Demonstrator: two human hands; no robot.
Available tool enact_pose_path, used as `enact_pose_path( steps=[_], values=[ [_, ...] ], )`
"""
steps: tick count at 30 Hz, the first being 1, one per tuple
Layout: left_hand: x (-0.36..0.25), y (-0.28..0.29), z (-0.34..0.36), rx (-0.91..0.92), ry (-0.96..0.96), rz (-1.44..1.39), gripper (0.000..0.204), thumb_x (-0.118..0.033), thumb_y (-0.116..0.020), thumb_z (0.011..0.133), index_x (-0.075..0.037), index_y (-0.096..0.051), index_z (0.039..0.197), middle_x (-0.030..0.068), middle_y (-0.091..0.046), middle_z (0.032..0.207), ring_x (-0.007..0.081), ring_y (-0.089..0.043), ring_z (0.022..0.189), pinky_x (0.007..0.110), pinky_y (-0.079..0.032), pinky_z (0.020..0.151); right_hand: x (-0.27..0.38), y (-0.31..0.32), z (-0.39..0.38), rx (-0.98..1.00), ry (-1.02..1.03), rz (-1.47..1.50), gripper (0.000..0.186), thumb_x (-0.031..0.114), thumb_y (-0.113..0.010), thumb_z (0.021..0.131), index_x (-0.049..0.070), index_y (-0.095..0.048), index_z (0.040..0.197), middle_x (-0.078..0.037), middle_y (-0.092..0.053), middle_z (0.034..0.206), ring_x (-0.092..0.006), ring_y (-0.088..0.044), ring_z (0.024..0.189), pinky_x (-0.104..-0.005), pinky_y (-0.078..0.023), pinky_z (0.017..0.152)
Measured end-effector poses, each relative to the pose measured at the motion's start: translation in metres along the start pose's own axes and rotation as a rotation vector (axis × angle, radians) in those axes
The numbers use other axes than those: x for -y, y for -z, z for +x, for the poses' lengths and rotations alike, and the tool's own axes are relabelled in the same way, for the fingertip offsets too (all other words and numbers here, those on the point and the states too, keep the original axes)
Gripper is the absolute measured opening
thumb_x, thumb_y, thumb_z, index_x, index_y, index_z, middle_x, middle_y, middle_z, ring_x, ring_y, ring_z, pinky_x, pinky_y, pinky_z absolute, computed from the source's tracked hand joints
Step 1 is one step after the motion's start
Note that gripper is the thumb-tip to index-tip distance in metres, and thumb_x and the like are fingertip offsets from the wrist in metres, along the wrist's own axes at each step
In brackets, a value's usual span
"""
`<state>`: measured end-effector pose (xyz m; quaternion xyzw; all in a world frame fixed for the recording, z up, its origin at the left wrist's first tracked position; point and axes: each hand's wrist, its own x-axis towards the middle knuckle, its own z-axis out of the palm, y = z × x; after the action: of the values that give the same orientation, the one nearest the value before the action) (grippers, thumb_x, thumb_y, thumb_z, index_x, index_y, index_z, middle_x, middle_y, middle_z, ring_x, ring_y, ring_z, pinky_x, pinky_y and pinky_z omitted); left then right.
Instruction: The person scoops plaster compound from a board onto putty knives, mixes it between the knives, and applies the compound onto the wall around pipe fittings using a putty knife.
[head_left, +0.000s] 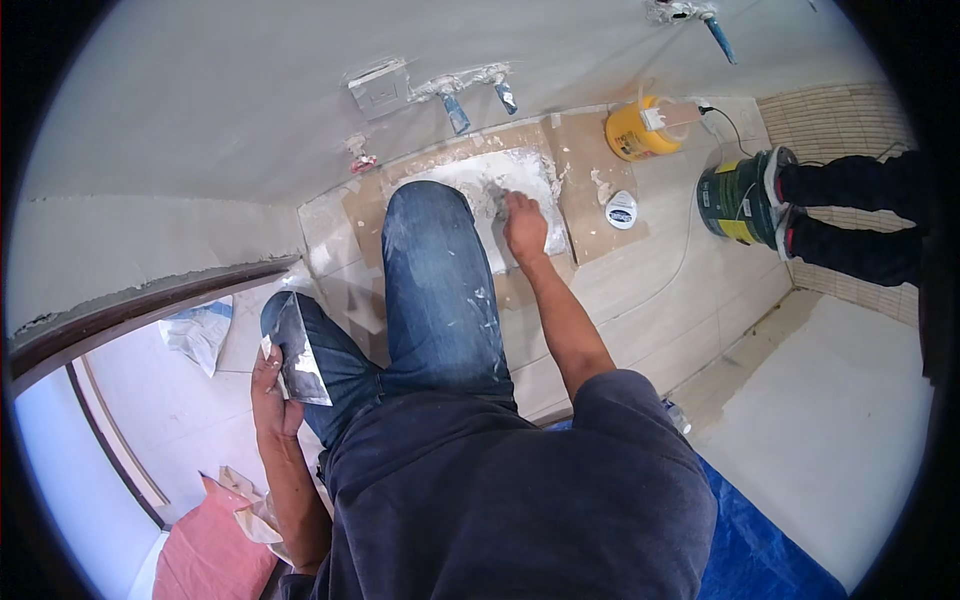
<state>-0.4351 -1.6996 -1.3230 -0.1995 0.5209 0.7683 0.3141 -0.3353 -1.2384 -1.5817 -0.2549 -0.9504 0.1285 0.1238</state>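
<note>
In my left hand [270, 375], beside my left knee, is a wide flat metal blade [303, 350] smeared with white compound. My right hand [525, 225] is closed and reaches down onto a white board [540, 170] bearing grey-white paste [485, 195], just beyond my bent right leg; what its fingers grip is too small to make out. The board lies on brown cardboard [585, 240]. A round white lid or tub [621, 210] lies on the cardboard to the right of my hand.
Another person's dark-clad legs [850, 185] rest on a green bucket [730, 205]. Nearby are a yellow bucket [630, 135] and a cord. Blue pipe stubs [455, 115] poke from the wall [220, 120]. A doorway edge [150, 305], white bag [200, 330], pink sack [215, 545] and blue tarp [760, 540] surround me.
</note>
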Motion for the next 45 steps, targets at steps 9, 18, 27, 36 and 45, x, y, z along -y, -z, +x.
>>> enact_pose_path(
  steps=[9,18,27,36,45],
  values=[
    [-0.001,-0.004,0.003,-0.002,-0.014,0.017,0.033,-0.019,-0.06,0.104,-0.003,-0.057,0.133,0.0056,-0.07,0.115,0.0163,-0.07,0.099,0.032,-0.058,0.086,-0.012,0.014,0.031,0.618,0.071,-0.304,0.038,0.013,-0.064,0.087,0.021,-0.069,0.124,-0.012,-0.07,0.115,-0.0356,-0.068,0.107,-0.0456,-0.06,0.084],
    [0.003,0.0,-0.001,0.042,0.011,0.001,0.032,-0.02,-0.061,0.104,-0.004,-0.058,0.132,0.005,-0.07,0.113,0.0166,-0.07,0.098,0.033,-0.059,0.085,-0.026,-0.019,0.007,0.575,0.119,-0.406,0.03,0.009,-0.06,0.091,0.018,-0.071,0.117,-0.013,-0.065,0.121,-0.0345,-0.065,0.109,-0.0451,-0.06,0.084],
    [0.003,0.012,-0.004,0.005,-0.016,0.002,0.033,-0.02,-0.061,0.104,-0.003,-0.058,0.132,0.0053,-0.07,0.111,0.0163,-0.07,0.097,0.032,-0.058,0.084,-0.011,0.011,0.051,0.439,0.086,-0.329,0.035,0.011,-0.056,0.095,0.02,-0.071,0.125,-0.012,-0.067,0.117,-0.0344,-0.066,0.11,-0.0453,-0.059,0.086],
    [-0.001,0.0,-0.005,-0.044,-0.029,0.01,0.035,-0.022,-0.062,0.104,-0.003,-0.057,0.132,0.0047,-0.069,0.111,0.0156,-0.07,0.096,0.031,-0.058,0.084,-0.036,0.023,0.06,0.72,0.112,-0.422,0.042,0.013,-0.065,0.089,0.024,-0.071,0.128,-0.012,-0.065,0.126,-0.035,-0.065,0.116,-0.0451,-0.058,0.093],
    [0.001,0.011,-0.008,-0.02,-0.035,0.001,0.035,-0.023,-0.061,0.104,-0.003,-0.056,0.132,0.005,-0.069,0.113,0.016,-0.07,0.096,0.032,-0.059,0.083,-0.014,-0.024,-0.016,0.67,0.285,-0.42,0.03,0.019,-0.059,0.095,0.022,-0.072,0.121,-0.009,-0.064,0.129,-0.0322,-0.063,0.115,-0.0481,-0.059,0.085]
  ],
)
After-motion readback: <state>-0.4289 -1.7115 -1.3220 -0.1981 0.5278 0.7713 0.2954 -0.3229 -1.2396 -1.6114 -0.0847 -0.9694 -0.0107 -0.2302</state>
